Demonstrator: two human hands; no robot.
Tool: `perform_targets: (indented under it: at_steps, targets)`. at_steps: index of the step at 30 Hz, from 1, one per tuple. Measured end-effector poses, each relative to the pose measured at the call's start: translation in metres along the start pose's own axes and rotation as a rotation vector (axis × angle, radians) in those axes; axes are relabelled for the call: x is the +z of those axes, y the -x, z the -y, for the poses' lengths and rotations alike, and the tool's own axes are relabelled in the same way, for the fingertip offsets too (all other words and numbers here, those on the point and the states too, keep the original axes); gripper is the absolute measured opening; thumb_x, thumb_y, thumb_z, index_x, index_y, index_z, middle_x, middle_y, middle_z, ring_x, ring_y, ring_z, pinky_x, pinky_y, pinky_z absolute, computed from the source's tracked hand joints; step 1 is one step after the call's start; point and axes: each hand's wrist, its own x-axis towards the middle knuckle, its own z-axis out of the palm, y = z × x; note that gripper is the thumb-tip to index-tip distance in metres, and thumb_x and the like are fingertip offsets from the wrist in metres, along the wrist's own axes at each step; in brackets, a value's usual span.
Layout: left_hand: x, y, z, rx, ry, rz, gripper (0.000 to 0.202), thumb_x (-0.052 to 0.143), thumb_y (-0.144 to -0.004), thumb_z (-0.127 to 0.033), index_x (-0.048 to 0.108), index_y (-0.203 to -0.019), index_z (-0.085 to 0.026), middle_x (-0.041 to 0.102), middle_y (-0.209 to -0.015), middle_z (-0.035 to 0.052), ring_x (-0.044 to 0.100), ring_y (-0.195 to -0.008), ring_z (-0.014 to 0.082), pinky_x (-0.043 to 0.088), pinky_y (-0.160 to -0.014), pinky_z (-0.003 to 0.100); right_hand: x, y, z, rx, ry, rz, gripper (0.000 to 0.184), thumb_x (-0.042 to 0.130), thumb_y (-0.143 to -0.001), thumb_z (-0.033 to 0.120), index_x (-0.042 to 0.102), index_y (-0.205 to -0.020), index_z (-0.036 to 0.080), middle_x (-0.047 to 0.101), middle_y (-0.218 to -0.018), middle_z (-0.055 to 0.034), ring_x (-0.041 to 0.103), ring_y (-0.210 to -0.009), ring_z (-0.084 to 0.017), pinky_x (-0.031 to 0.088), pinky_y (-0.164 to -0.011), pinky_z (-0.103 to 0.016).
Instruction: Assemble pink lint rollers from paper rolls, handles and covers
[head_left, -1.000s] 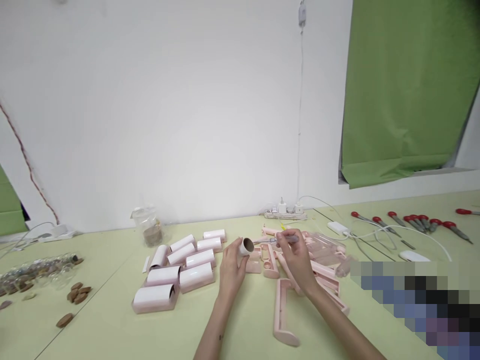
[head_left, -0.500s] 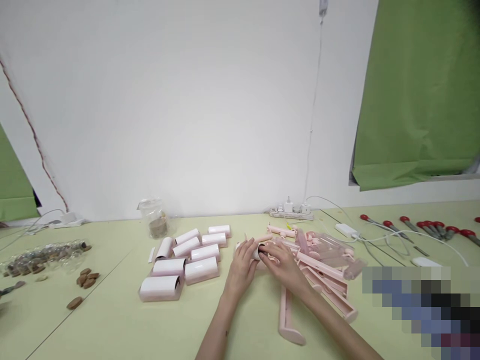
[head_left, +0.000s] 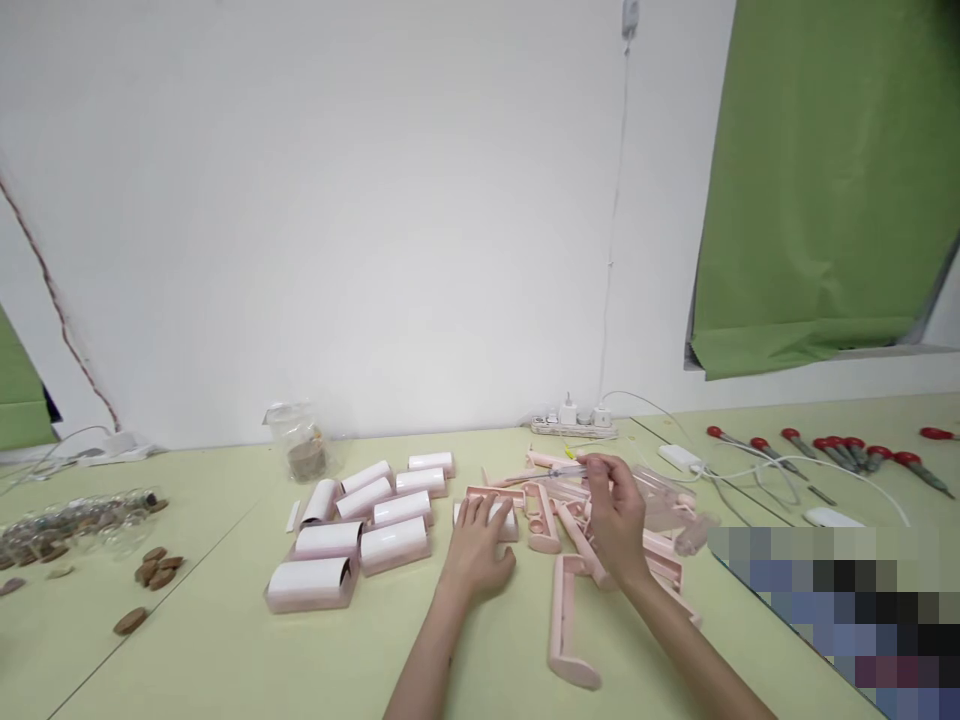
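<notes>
My left hand [head_left: 475,547] lies with fingers spread over a white roll in a pink holder [head_left: 487,515] on the pale green table [head_left: 225,650]. My right hand [head_left: 619,515] is raised slightly to the right and pinches a thin screwdriver [head_left: 562,472] that points left. Below and around it lies a heap of pink plastic handles and frames [head_left: 577,600]. To the left of my left hand several finished white rolls in pink holders [head_left: 360,535] lie in rows.
A clear jar [head_left: 300,450] stands behind the rolls. Brown pieces [head_left: 154,575] and clear bags lie at the far left. A power strip [head_left: 574,425], white cables and several red-handled screwdrivers [head_left: 832,448] sit at the back right. A blurred patch covers the lower right.
A second ago my left hand held a roll up while the right poked the screwdriver at it. Now the roll sits in a holder on the table under my left hand.
</notes>
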Motion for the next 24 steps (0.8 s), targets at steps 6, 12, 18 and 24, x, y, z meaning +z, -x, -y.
perform_targets:
  at_steps: [6, 12, 18, 24]
  targets:
    - [-0.01, 0.017, -0.017, -0.072, -0.021, 0.046, 0.044, 0.052, -0.071, -0.028, 0.047, -0.115, -0.025, 0.052, -0.109, 0.0057, 0.043, -0.101, 0.0247, 0.037, -0.086, 0.038, 0.002, 0.002, 0.004, -0.033, -0.079, -0.017, 0.022, 0.034, -0.087, 0.035, 0.048, -0.081, 0.02, 0.052, -0.079, -0.0026, 0.05, -0.08, -0.017, 0.038, -0.074, -0.031]
    - [-0.021, 0.079, -0.015, -0.207, -0.036, -0.058, 0.048, 0.047, -0.073, -0.02, 0.042, -0.12, -0.032, 0.048, -0.119, 0.0022, 0.037, -0.113, 0.0244, 0.026, -0.098, 0.044, -0.006, -0.004, 0.009, -0.111, -0.043, -0.031, 0.021, 0.039, -0.085, 0.037, 0.05, -0.081, 0.019, 0.053, -0.079, -0.0033, 0.051, -0.08, -0.018, 0.04, -0.074, -0.033]
    - [-0.017, 0.098, 0.02, -0.42, -0.225, -0.289, 0.056, 0.047, -0.071, -0.015, 0.038, -0.125, -0.027, 0.026, -0.135, 0.0079, 0.017, -0.126, 0.0319, 0.014, -0.1, 0.052, -0.058, 0.015, 0.007, -0.007, 0.13, -0.064, 0.026, 0.053, -0.074, 0.043, 0.056, -0.085, 0.02, 0.058, -0.087, -0.005, 0.056, -0.075, -0.019, 0.044, -0.065, -0.032]
    - [-0.041, 0.104, -0.011, -0.315, -0.077, -0.619, 0.056, 0.041, -0.079, -0.033, 0.02, -0.131, -0.032, 0.026, -0.136, 0.0072, 0.021, -0.126, 0.0268, 0.023, -0.098, 0.051, -0.13, 0.055, -0.019, -0.223, 0.514, -0.055, 0.023, 0.05, -0.073, 0.041, 0.055, -0.082, 0.021, 0.057, -0.09, -0.0084, 0.054, -0.086, -0.026, 0.041, -0.077, -0.04]
